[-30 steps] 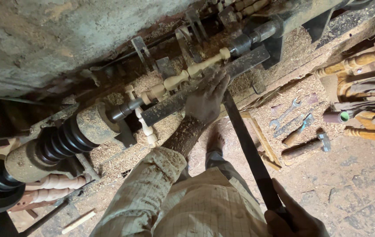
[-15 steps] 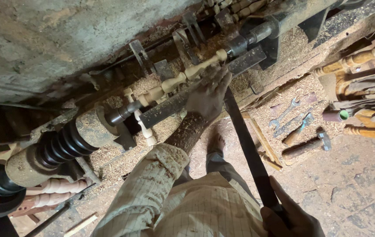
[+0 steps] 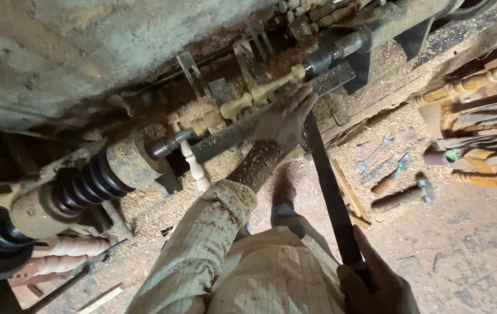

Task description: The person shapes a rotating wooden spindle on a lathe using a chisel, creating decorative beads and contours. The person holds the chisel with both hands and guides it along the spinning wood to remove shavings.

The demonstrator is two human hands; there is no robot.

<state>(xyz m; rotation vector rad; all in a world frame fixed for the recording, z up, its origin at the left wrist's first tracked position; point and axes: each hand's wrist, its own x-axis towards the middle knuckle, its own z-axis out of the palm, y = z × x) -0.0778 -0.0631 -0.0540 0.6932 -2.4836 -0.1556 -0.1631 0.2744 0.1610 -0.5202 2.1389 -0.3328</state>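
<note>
- Far left, a black stepped pulley (image 3: 88,185) sits on the lathe's thick shaft, caked in sawdust, with finished turned legs (image 3: 62,256) lying on the floor below it.
- A pale wooden spindle (image 3: 242,103) is mounted in the lathe, running up to the right between a dark metal centre at each end; it already has beads and swells cut into it.
- Just under it runs the flat metal tool rest (image 3: 231,136), and a loose turned piece (image 3: 193,163) leans beside that.
- The left hand (image 3: 283,119), dusted with shavings, lies over the tool rest right against the spindle, its grip closed down over the tip of a long dark chisel (image 3: 329,192).
- The chisel slants down to the right hand (image 3: 376,285) at the bottom edge, whose grip is wrapped tight round the handle end.
- Further right, wrenches (image 3: 376,154) and a hammer (image 3: 402,196) lie in the sawdust on the floor, and more turned legs (image 3: 481,78) are stacked at the far right.
</note>
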